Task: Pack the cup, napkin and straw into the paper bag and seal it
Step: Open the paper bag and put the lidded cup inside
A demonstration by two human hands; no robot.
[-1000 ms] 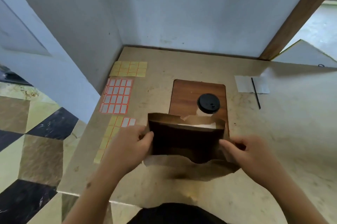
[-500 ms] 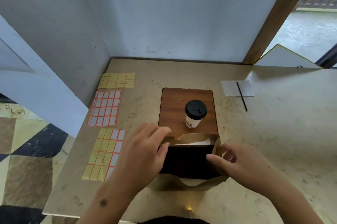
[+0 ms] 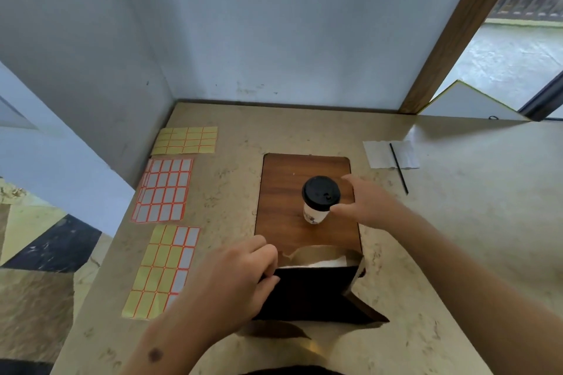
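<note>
A white paper cup (image 3: 316,216) with a black lid stands upright on a wooden board (image 3: 283,185). My right hand (image 3: 365,201) is at the cup's right side, fingers and thumb spread around it, thumb tip by the cup wall. The brown paper bag (image 3: 313,292) stands open-mouthed at the board's near edge, and a white strip shows inside it. My left hand (image 3: 237,277) pinches the left edge of the bag's mouth. The white napkin (image 3: 379,154) lies flat at the back right with the thin black straw (image 3: 398,168) across it.
Three sheets of yellow and white stickers (image 3: 164,190) lie along the counter's left side. The beige counter (image 3: 457,237) ends at walls behind and to the left, and its left edge drops to a tiled floor. A wooden post rises at the back right.
My right hand has let go of the bag's right edge and moved forward to the cup. My left hand stays on the bag's left edge. The camera view has tilted up.
</note>
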